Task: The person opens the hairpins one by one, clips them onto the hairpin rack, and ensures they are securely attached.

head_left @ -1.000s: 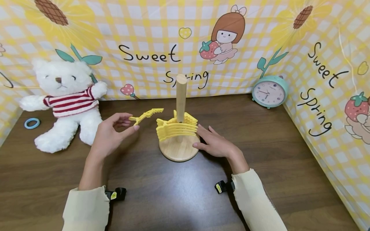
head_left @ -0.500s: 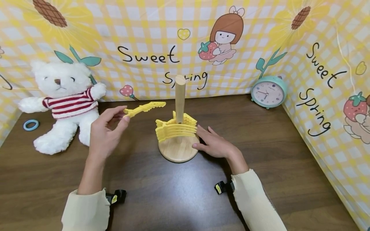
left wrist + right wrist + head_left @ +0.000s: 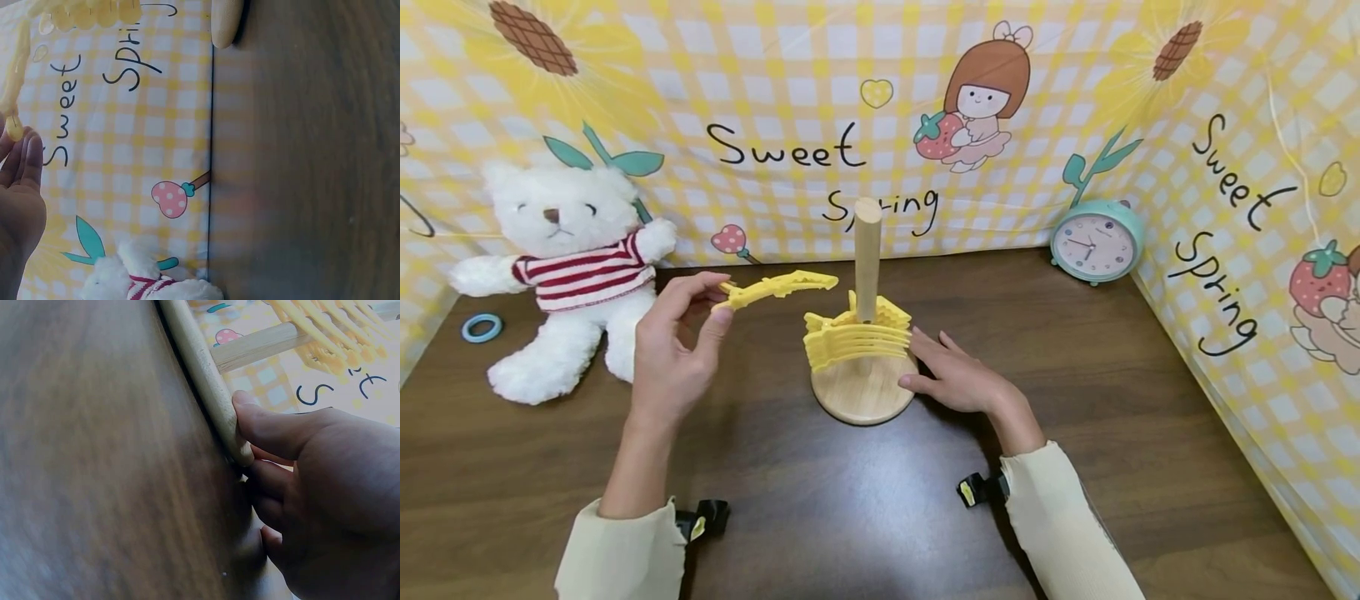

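In the head view, my left hand [image 3: 672,354] pinches a yellow toothed hair clip [image 3: 784,285] by its forked end, between thumb and fingers. The clip is held in the air left of a wooden stand [image 3: 867,262], its long tip pointing right. Several similar yellow clips [image 3: 857,343] are stacked around the lower part of the upright pole. My right hand [image 3: 966,379] grips the stand's round base at its right edge. In the right wrist view, the thumb lies over the rim of that base [image 3: 206,381] and the fingers are at its side.
A white teddy bear [image 3: 591,287] in a striped shirt sits at the left, with a blue ring [image 3: 482,327] beside it. At the back right stands a mint alarm clock [image 3: 1094,243]. Checked cloth [image 3: 790,75] walls in the table's back and right.
My left hand has moved up and a little left with the hair clip, which has tilted to lie more level. The right hand and the stand have stayed in place.
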The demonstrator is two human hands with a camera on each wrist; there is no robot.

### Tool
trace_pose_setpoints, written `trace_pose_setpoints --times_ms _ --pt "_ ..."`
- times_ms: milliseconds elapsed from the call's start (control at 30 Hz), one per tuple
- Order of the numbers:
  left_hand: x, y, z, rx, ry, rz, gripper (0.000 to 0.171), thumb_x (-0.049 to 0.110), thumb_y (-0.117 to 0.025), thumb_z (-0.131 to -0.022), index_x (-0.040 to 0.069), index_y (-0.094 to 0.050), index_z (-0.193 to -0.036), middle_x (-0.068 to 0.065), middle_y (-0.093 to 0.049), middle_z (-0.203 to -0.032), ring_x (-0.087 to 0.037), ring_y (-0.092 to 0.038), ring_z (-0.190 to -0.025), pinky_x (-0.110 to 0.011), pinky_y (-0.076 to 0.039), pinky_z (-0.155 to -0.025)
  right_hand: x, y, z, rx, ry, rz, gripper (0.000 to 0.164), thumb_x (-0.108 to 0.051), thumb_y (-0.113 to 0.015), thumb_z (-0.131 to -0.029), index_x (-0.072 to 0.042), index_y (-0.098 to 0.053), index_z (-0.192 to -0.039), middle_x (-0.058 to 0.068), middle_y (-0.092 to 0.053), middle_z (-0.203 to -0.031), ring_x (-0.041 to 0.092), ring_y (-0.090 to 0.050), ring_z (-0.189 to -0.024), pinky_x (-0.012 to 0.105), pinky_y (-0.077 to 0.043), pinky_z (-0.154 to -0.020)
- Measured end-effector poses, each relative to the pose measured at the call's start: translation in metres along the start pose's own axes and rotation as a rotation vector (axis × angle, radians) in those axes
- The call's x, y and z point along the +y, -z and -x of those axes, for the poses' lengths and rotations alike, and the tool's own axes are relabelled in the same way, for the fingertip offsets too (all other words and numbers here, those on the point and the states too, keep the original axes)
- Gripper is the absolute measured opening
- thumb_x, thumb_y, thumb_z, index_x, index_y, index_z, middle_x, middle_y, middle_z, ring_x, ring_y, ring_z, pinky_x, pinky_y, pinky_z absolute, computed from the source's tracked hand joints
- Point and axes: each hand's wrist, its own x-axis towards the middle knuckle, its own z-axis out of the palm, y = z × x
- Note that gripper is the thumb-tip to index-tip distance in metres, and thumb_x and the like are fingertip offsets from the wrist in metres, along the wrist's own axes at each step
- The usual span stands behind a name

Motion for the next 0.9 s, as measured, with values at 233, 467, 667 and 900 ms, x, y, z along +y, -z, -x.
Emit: trace_pose_setpoints --times_ms 233,467,667,900 --pt "0.004 -0.008 0.002 0.007 -0.051 -0.080 0.028 -0.027 -0.067 -0.080 -0.014 -0.066 -0.105 -0.014 -0.060 -0.095 -0.011 -0.055 -0.093 -0.020 -0.046 -0.088 0.000 0.002 0.000 -0.002 0.004 0.006 0.068 -0.034 -0.055 -0.106 -0.017 -0.021 -0.163 0.003 -0.020 -0.166 0.020 -0.007 -0.154 0.043 0.004 -0.123" --pt "0.014 -0.019 0.001 0.024 -0.035 0.000 0.025 -0.025 -0.072 -0.078 -0.013 -0.066 -0.099 -0.011 -0.063 -0.091 -0.011 -0.056 -0.086 -0.020 -0.047 -0.081 -0.001 0.003 0.000 -0.001 0.005 0.002 0.069 -0.034 -0.055 -0.106 -0.017 -0.022 -0.163 0.004 -0.021 -0.166 0.020 -0.008 -0.154 0.044 0.004 -0.123" --pt "0.018 -0.025 0.000 0.041 0.015 0.232 0.020 -0.010 -0.076 -0.085 -0.020 -0.063 -0.096 -0.009 -0.062 -0.089 -0.017 -0.057 -0.082 -0.019 -0.049 -0.073 -0.001 0.004 0.000 0.001 0.003 0.003 0.069 -0.033 -0.056 -0.105 -0.017 -0.022 -0.163 0.004 -0.021 -0.166 0.021 -0.008 -0.154 0.044 0.004 -0.123" --pt "0.020 -0.029 0.000 0.020 0.002 0.208 0.015 -0.011 -0.075 -0.085 -0.018 -0.066 -0.094 -0.008 -0.062 -0.085 -0.015 -0.059 -0.079 -0.019 -0.051 -0.073 -0.001 0.001 0.001 0.005 0.002 -0.001 0.068 -0.033 -0.056 -0.105 -0.017 -0.024 -0.162 0.004 -0.022 -0.166 0.021 -0.008 -0.154 0.045 0.003 -0.123"
